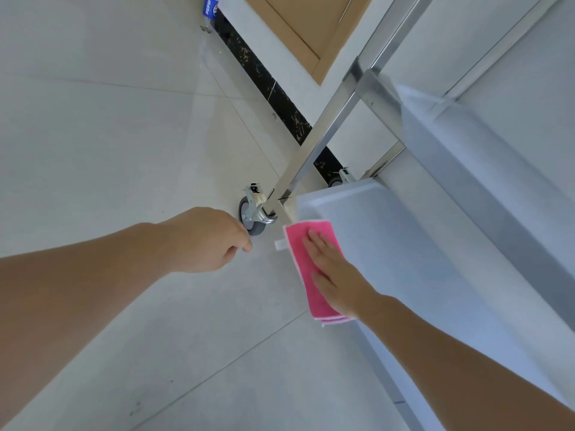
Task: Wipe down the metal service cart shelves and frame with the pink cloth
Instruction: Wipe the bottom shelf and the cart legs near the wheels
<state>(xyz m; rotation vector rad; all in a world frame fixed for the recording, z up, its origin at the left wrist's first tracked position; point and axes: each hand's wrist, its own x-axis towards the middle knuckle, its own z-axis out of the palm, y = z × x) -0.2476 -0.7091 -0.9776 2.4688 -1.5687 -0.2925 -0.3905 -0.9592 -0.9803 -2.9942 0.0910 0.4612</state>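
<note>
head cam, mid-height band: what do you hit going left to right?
left hand → caster wheel → pink cloth with right hand flat on it → cart's lower shelf

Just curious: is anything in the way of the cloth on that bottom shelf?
Nothing visible. The right hand presses the cloth flat at the shelf corner; the rest of the shelf looks bare.
</note>
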